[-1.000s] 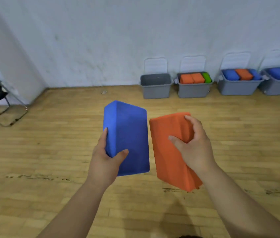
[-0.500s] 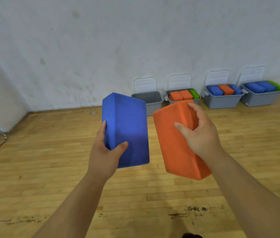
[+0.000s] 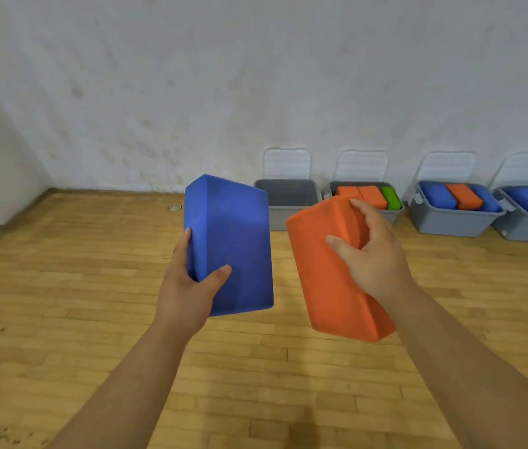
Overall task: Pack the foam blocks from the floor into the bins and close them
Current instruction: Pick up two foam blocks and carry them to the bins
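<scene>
Two blocks in hand, bins dead ahead.
The left hand (image 3: 188,286) gripped the blue block (image 3: 233,244), long axis upright; the right hand (image 3: 369,254) clutched the orange block (image 3: 324,280), leaning toward 11 o'clock. The empty bin (image 3: 292,194) stood at 12 o'clock by the wall, between both blocks, nearer than a second before.

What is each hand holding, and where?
The left hand grips the blue rectangular foam block at its lower left corner; the right hand grips the orange rectangular foam block near its upper end.
</scene>
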The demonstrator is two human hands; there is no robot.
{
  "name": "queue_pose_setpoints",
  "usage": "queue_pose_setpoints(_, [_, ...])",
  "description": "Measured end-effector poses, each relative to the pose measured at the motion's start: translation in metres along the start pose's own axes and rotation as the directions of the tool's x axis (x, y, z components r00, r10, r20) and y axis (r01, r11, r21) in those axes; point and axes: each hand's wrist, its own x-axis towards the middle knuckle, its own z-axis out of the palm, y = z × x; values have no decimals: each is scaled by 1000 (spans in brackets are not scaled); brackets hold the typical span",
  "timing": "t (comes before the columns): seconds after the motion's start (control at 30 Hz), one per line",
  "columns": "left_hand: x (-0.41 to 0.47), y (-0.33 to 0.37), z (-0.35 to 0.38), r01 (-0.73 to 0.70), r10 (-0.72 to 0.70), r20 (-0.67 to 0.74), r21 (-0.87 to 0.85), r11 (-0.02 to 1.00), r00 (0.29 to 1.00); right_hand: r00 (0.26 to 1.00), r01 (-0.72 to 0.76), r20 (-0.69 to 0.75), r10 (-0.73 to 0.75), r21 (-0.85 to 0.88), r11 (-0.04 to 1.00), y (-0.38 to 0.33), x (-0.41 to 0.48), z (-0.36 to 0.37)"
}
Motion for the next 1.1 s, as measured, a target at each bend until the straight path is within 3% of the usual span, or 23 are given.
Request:
queue_pose_setpoints(0.37, [193,-21,56,158,-161,-129,-37,987,978,988,36,146,-43,45,998,31,228,90])
queue_pose_setpoints(0.6, [388,-39,102,165,-167,-19,-76,983,986,994,-43,101,42,15,999,52,372,168])
queue_pose_setpoints(0.8, [550,-21,139,110,-110,150,7,994,983,988,-149,-34,149,-5,989,69,487,200])
queue_pose_setpoints(1.1, [715,-38,257,168,-174,244,43,985,954,965,-259,-48,258,-8,966,173,655,238])
